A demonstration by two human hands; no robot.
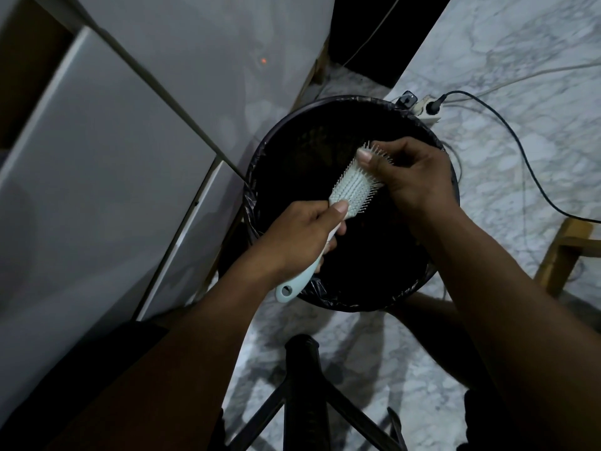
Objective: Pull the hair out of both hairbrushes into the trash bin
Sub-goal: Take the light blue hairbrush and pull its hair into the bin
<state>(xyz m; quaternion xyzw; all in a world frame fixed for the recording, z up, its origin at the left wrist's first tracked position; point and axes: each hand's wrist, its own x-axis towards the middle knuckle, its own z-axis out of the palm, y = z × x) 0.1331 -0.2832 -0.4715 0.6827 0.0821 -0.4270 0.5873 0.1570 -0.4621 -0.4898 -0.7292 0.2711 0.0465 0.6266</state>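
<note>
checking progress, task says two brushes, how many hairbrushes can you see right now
1: a pale hairbrush held over the trash bin, left hand on its handle, right hand at the bristles. The second is out of view.

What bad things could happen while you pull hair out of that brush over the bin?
The left hand grips only the handle of the hairbrush, so a hard tug by the right hand might drop it into the trash bin. Loose hair could miss and land on the marble floor.

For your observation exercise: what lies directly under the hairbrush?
Under the hairbrush sits the open trash bin with its black liner. The bin's inside is too dark to show contents. The right hand covers the brush tip; the left hand covers its handle.
</note>
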